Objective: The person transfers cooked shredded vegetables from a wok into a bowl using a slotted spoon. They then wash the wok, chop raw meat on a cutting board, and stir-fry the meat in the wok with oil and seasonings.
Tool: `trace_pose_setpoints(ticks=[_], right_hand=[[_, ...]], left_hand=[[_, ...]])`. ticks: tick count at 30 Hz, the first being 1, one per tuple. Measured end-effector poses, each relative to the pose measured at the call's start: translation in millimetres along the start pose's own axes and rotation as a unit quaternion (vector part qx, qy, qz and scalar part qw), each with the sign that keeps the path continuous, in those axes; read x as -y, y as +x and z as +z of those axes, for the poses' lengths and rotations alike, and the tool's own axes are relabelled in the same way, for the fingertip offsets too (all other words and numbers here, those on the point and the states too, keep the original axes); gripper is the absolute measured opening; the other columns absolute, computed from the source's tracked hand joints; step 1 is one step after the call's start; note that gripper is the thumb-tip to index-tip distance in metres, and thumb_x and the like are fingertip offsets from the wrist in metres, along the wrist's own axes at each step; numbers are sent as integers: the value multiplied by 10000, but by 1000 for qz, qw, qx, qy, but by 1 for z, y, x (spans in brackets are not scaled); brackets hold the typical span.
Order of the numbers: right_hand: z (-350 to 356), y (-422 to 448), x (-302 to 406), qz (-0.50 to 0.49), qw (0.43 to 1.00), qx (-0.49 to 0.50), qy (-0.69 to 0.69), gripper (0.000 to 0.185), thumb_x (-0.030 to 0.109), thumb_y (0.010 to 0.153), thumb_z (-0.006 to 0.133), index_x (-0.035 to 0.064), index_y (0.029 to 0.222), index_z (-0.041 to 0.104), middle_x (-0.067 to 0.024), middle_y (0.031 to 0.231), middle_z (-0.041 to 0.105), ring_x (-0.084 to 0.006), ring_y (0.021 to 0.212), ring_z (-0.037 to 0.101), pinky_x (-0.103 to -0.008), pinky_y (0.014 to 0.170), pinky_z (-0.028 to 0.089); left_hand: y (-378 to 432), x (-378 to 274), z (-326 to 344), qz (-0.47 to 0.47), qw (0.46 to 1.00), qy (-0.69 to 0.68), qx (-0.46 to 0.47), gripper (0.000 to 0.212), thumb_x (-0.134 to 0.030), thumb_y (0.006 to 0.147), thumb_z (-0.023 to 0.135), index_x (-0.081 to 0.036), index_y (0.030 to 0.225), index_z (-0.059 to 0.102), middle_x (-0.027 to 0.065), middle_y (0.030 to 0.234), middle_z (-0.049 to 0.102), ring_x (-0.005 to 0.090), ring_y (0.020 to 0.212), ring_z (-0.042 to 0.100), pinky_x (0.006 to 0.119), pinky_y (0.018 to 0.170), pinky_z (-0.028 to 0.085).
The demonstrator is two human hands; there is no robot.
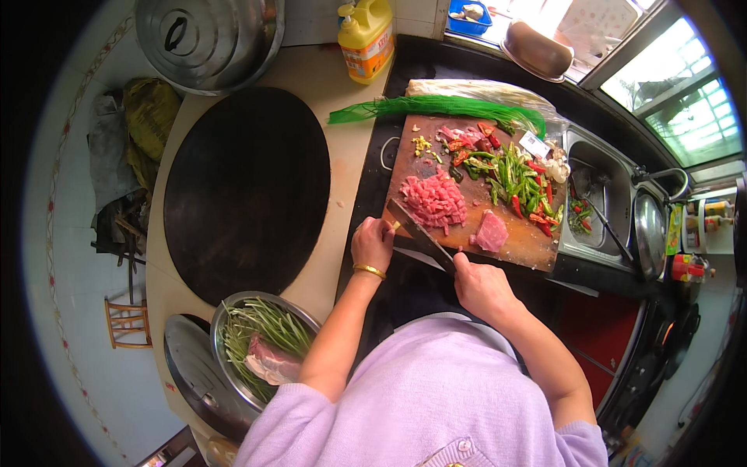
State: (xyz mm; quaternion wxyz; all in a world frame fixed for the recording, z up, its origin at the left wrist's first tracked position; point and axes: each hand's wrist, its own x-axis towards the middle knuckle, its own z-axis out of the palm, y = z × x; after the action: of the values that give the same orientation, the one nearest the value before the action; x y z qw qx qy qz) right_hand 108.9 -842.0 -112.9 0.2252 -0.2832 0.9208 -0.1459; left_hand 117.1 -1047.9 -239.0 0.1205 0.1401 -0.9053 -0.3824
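My right hand [482,286] grips the handle of a cleaver [425,238], its blade slanting up and left over the near edge of a wooden cutting board [534,257]. At the blade's far end, my left hand [373,242] pinches a small yellowish piece [396,225], perhaps ginger or garlic. Diced raw meat [433,200] is heaped just beyond the blade, and one uncut meat piece [490,232] lies to its right. Cut green peppers [516,178] and red peppers [545,219] cover the board's right part. Minced yellow bits [421,145] lie at its far left.
A steel sink [601,175] adjoins the board's right side. Green netting [443,106] and a plastic bag [484,89] lie behind it. Left stand a round black surface [248,195] and a steel bowl [219,327] of green stalks and meat. A yellow detergent jug [369,44] stands at the back.
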Motion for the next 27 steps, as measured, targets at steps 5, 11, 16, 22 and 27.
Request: trace_pose_setpoints(ticks=[5, 11, 16, 22, 27], right_hand=[[-4, 2, -5, 14, 1000, 16, 3, 126, 86, 777, 459, 8, 856, 399, -189, 604, 553, -380, 588, 560, -482, 521, 434], [-20, -3, -5, 47, 996, -64, 38, 167, 93, 788, 482, 15, 893, 378, -193, 617, 551, -394, 602, 552, -492, 545, 437], [-21, -7, -4, 58, 995, -58, 54, 159, 100, 793, 481, 27, 912, 403, -212, 644, 556, -397, 634, 557, -491, 572, 438], [-23, -20, -27, 163, 950, -149, 222, 159, 104, 806, 476, 27, 945, 459, -224, 660, 563, -397, 635, 561, -449, 576, 443], [-34, -39, -38, 237, 883, -166, 370, 115, 68, 829, 442, 7, 916, 486, -59, 522, 495, -117, 425, 476, -271, 420, 393]], left_hand=[[1, 2, 0, 57, 997, 40, -26, 101, -67, 660, 661, -51, 699, 570, 89, 691, 532, 276, 687, 545, 365, 626, 446], [8, -8, 3, 69, 997, 37, -2, 92, -69, 668, 661, -58, 678, 571, 69, 688, 534, 254, 666, 546, 354, 615, 448], [7, -5, -3, 21, 999, -36, -1, 80, -43, 694, 638, -44, 733, 569, 72, 710, 532, 213, 604, 543, 312, 562, 453], [9, -17, -16, 15, 997, -73, -2, 126, -46, 725, 609, -39, 827, 536, 92, 769, 535, 234, 642, 547, 338, 599, 456], [-13, -27, -4, 125, 990, -14, 57, 57, -126, 750, 599, -85, 747, 560, 85, 723, 545, 285, 685, 551, 372, 614, 455]])
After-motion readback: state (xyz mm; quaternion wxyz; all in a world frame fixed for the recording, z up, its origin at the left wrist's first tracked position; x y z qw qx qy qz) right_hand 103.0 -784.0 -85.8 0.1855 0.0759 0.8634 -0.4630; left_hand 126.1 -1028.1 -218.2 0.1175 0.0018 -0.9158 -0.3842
